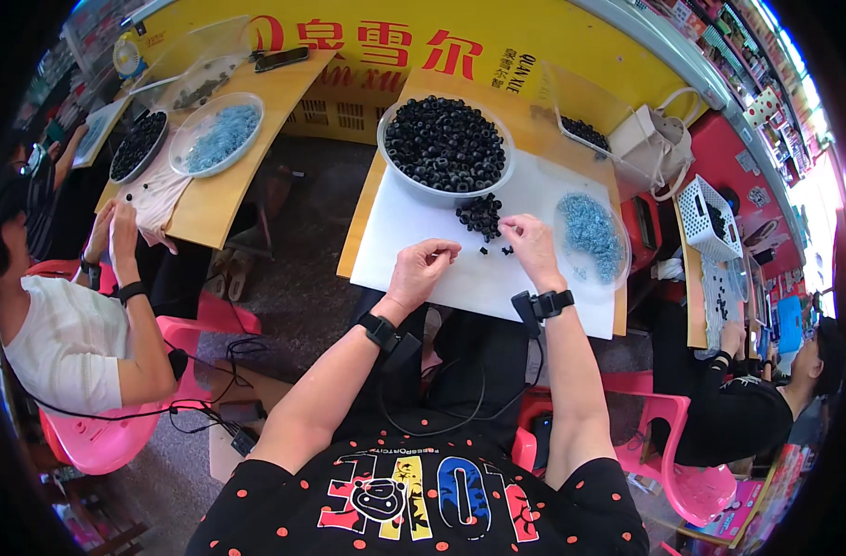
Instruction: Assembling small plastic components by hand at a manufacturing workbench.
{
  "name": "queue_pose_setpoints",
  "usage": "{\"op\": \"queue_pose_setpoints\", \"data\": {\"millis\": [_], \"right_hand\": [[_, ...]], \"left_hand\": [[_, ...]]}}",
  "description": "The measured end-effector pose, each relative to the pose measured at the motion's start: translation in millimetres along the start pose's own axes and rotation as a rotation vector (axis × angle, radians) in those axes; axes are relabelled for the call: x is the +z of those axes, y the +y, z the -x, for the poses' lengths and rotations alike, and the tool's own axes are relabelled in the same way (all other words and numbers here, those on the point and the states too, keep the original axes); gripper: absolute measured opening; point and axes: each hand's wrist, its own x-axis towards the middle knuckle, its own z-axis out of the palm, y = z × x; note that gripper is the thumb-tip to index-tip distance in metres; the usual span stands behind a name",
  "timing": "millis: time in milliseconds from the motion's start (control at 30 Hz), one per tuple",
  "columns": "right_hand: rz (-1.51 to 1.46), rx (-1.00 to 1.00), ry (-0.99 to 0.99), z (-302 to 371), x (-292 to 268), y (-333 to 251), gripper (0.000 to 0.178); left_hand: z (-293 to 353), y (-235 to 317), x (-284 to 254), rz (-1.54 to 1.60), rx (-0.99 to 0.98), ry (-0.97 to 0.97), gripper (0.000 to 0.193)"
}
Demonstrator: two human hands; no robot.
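Note:
On a white sheet a white bowl stands heaped with small black ring-like pieces. A loose pile of the same black pieces lies in front of the bowl. My left hand is just left of and nearer than this pile, its fingertips pinched together. At the right edge of the pile, my right hand also pinches with thumb and fingers. What either hand holds is too small to make out. Right of my right hand, a clear round tray holds small pale-blue translucent pieces.
A clear bin with more black pieces and a cream bag stand at the back right. Co-workers sit on both sides; the left one's hands work at another wooden table. A dark cable hangs across my lap.

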Motion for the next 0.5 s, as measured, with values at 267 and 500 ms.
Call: {"op": "queue_pose_setpoints", "data": {"millis": [267,500], "right_hand": [[-0.015,0.063,0.052,8,11,-17,0.020],[-0.212,-0.217,0.209,48,-11,-64,0.036]], "left_hand": [[1,-2,1,-0.058,0.021,0.003,0.019],[-4,27,14,0.419,-0.297,0.002,0.017]]}}
